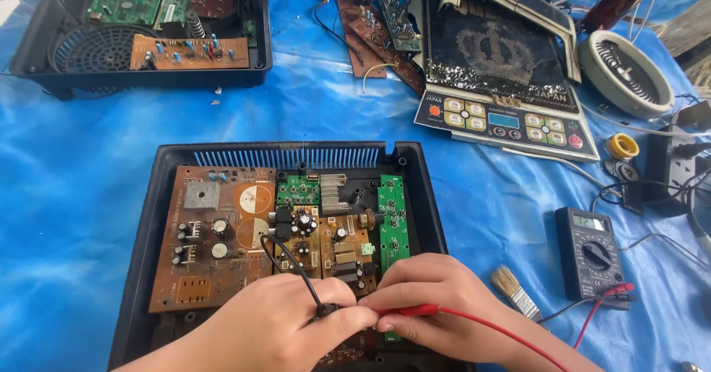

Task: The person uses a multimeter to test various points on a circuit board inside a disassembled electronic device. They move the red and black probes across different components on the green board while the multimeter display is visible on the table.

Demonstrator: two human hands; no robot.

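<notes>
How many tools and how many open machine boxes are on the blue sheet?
Black open cases with circuit boards: 2
Multimeter: 1
Test probes in the hands: 2, black, red
Paintbrush: 1
Total: 6

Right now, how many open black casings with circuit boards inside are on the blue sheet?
2. One black casing sits in the centre under both hands; the other casing lies at the top left, cut off by the frame edge. More may lie out of view.
</notes>
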